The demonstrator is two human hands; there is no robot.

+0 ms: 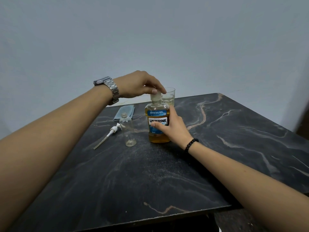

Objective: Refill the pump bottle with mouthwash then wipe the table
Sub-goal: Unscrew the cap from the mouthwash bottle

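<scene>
A person's two bare forearms reach over a dark marble-patterned table with pale veins [217, 131]. Standing upright a little towards the far edge, near the middle of its width, is a clear plastic mouthwash bottle of amber liquid with a blue and white label [158, 124]. The right hand [173, 128], with a black bead bracelet [191, 144] on the wrist, is wrapped around the bottle's body, thumb across the label. The left hand [142, 84], with a steel wristwatch [108, 88] on the wrist, comes down from above, its fingertips closed on the bottle's translucent cap [156, 96].

Just to the left of the mouthwash stands the empty clear plastic pump bottle [127, 131], upright, its threaded neck open. Its white pump head with a long dip tube [108, 133] lies flat on the table just beside it, further left. A folded blue-grey cloth [124, 112] lies behind these, close to the far edge. A clear drinking glass [168, 97] stands directly behind the mouthwash, touching or nearly so; I cannot tell which.

The step in hand appears to be unscrewing the cap. To do it well, the right hand should press the bottle firmly onto the table and hold it vertical while the left hand turns, since the liquid sits high in the bottle and a squeeze or tilt could slop it out. The empty bottle stands close and looks light, so the turning elbow should stay clear of it.
</scene>
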